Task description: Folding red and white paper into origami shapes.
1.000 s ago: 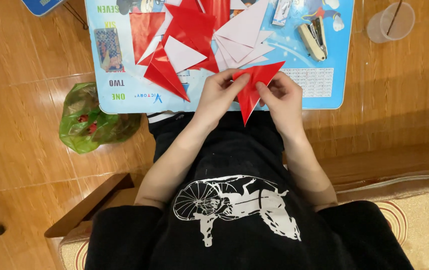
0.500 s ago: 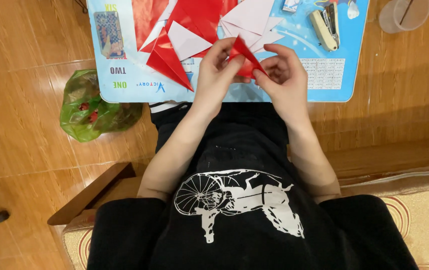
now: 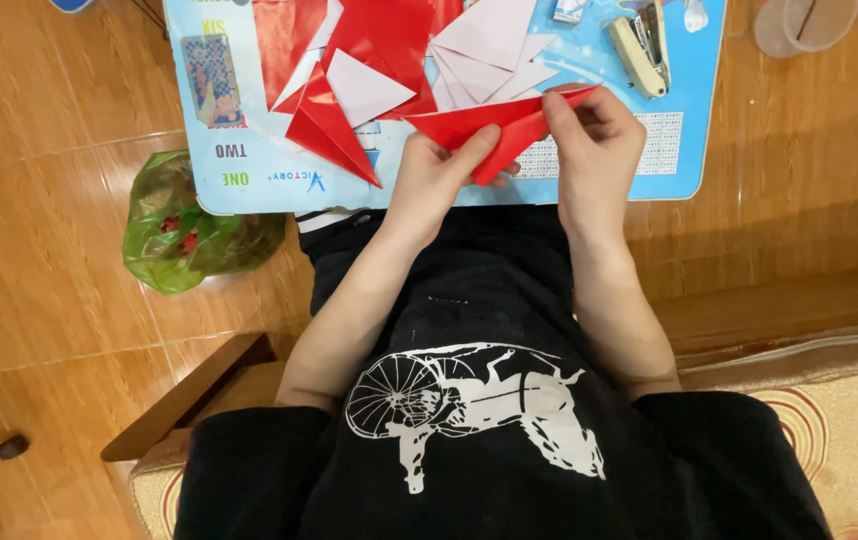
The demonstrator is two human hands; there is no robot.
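Red paper piece (image 3: pixel 494 128): folded sheet held in the air between both hands, just above the near edge of the desk; it now lies stretched out long and nearly level, where half a second ago it stood as a narrow upright point.
Left hand (image 3: pixel 439 175): fingers pressed up under the near-left part of the paper, thumb on top, pinching it.
Right hand (image 3: pixel 594 140): fingertips pinching the far-right tip of the paper.
Change: the piece has been turned and opened sideways; judged as a fold being spread or re-creased, not finished.
Desk (image 3: pixel 249 190): light blue board with printed pictures, just beyond both hands.
Red folded triangle (image 3: pixel 334 135): on the desk, left of the left hand.
Loose sheets (image 3: pixel 489 45): red and white pieces overlapping, beyond the hands.
Stapler (image 3: pixel 639 45): beyond the right hand.
Green bag (image 3: pixel 184 225): on the floor, well left of the left hand; red scraps show inside.
Clear cup (image 3: pixel 804 22): far right of the right hand; a thin stick inside, nothing else discernible.
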